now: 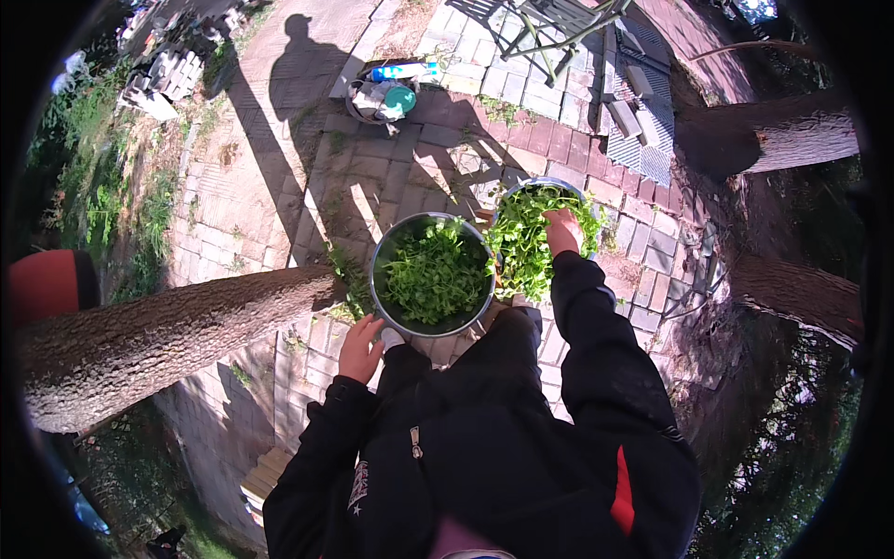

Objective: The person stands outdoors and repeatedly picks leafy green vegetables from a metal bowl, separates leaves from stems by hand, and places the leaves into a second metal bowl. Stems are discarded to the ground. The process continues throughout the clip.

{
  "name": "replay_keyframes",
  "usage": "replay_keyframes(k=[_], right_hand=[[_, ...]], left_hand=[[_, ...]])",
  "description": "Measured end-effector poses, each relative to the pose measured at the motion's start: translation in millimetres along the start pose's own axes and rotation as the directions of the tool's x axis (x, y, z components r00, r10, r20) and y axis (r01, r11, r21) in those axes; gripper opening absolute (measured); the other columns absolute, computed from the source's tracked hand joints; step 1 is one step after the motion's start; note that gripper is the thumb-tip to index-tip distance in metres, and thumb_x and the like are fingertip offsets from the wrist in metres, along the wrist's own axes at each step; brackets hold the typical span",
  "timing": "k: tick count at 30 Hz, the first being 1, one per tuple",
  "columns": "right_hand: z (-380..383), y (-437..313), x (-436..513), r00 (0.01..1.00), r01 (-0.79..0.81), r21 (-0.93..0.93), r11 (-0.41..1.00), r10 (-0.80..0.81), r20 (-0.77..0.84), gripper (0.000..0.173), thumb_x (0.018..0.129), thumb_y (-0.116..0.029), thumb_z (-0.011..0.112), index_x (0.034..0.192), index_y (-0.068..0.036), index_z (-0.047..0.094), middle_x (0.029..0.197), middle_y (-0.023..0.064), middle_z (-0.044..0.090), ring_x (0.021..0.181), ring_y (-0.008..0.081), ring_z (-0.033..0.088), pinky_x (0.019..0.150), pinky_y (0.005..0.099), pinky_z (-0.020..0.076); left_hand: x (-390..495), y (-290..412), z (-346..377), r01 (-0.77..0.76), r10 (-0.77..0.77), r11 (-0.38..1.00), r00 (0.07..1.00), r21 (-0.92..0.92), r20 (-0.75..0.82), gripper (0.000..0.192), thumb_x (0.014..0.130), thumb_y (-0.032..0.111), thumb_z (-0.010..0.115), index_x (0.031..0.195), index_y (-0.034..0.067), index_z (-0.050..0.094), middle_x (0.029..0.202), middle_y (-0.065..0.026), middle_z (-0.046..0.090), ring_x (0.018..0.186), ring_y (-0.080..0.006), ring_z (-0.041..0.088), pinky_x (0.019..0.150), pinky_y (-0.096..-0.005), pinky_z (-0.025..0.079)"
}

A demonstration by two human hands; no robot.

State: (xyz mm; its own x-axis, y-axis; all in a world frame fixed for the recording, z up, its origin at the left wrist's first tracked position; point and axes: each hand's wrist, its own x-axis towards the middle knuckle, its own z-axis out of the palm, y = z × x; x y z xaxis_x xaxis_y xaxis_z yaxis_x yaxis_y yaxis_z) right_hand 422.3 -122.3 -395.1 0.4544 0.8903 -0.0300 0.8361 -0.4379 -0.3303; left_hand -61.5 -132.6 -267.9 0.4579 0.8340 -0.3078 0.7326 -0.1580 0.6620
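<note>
Two round metal vessels stand side by side before me. The left one, a deep metal pot (pixel 372 279), holds loose leafy greens (pixel 436 276) well below its rim. Leafy greens (pixel 524 237) are heaped above the rim of the right metal basin (pixel 548 182), and some hang over its near side. My right hand (pixel 564 232) rests on this heap at its right side; its fingertips are partly among the leaves, so whether it grips any cannot be told. My left hand (pixel 361 349) is at the near left edge of the pot, fingers apart, with nothing seen in it.
A tree trunk (pixel 209 328) rises close at the left, and two more trunks (pixel 789 140) (pixel 796 290) stand at the right. Beyond lie a filled container (pixel 380 101), a folding chair (pixel 559 21) and bricks on a corrugated sheet (pixel 639 150). Brick paving (pixel 377 161) lies underfoot.
</note>
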Motion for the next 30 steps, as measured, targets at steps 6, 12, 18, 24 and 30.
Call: replay_keyframes(k=[6, 12, 18, 24, 30], right_hand=[[21.8, -10.9, 18.8, 0.998, 0.059, -0.174, 0.983, -0.055, 0.028, 0.011, 0.074, -0.012, 0.061, 0.082, -0.016, 0.066, 0.092, 0.0073, 0.055, 0.093, 0.0285, 0.055, 0.079, 0.0397, 0.0455], [5.7, -0.6, 15.0, 0.990, -0.060, 0.270, 0.961, 0.092, -0.108, 0.010, 0.076, -0.015, 0.067, 0.084, -0.011, 0.063, 0.096, 0.0097, 0.058, 0.095, 0.0290, 0.057, 0.081, 0.0392, 0.0466], [-41.1, 15.6, -0.5, 0.950, -0.029, 0.858, 0.513, 0.281, -0.136, 0.005, 0.087, -0.007, 0.060, 0.092, -0.006, 0.058, 0.077, 0.0035, 0.065, 0.069, 0.0117, 0.059, 0.062, 0.0252, 0.0467], [-116.4, -8.3, -23.7, 0.945, 0.065, 0.972, 0.227, 0.298, -0.133, 0.001, 0.092, -0.009, 0.057, 0.093, -0.009, 0.056, 0.082, 0.0044, 0.067, 0.063, 0.0068, 0.052, 0.059, 0.0208, 0.0414], [-167.5, -48.7, -43.6, 0.926, 0.179, 0.960, 0.217, 0.292, -0.238, 0.001, 0.093, -0.010, 0.057, 0.093, -0.009, 0.057, 0.085, 0.0037, 0.066, 0.066, 0.0073, 0.051, 0.064, 0.0207, 0.0407]], left_hand=[[-56.0, -19.6, -5.4, 0.134, -0.148, 0.979, 0.986, -0.151, -0.082, 0.038, 0.082, 0.010, 0.061, 0.119, 0.006, 0.060, 0.129, -0.0159, 0.053, 0.123, -0.0309, 0.048, 0.104, -0.0381, 0.037], [-61.9, -23.3, -10.6, 0.097, -0.126, 0.975, 0.982, -0.200, -0.138, 0.037, 0.082, 0.007, 0.060, 0.118, 0.005, 0.060, 0.128, -0.0159, 0.054, 0.122, -0.0303, 0.049, 0.104, -0.0377, 0.036], [-38.8, -29.3, -13.2, 0.025, -0.055, 0.972, 0.991, -0.235, -0.122, 0.035, 0.083, 0.006, 0.059, 0.117, 0.004, 0.061, 0.126, -0.0147, 0.055, 0.120, -0.0286, 0.051, 0.102, -0.0359, 0.038], [-15.7, -17.6, -17.7, 0.065, -0.105, 0.827, 0.994, -0.558, -0.041, 0.039, 0.088, 0.008, 0.056, 0.127, 0.003, 0.053, 0.126, -0.0114, 0.055, 0.117, -0.0218, 0.052, 0.099, -0.0325, 0.040], [-15.4, -12.8, -52.3, 0.060, -0.167, 0.627, 0.984, -0.777, -0.059, 0.042, 0.092, 0.008, 0.052, 0.132, 0.001, 0.046, 0.126, -0.0077, 0.055, 0.112, -0.0173, 0.054, 0.093, -0.0294, 0.043]])
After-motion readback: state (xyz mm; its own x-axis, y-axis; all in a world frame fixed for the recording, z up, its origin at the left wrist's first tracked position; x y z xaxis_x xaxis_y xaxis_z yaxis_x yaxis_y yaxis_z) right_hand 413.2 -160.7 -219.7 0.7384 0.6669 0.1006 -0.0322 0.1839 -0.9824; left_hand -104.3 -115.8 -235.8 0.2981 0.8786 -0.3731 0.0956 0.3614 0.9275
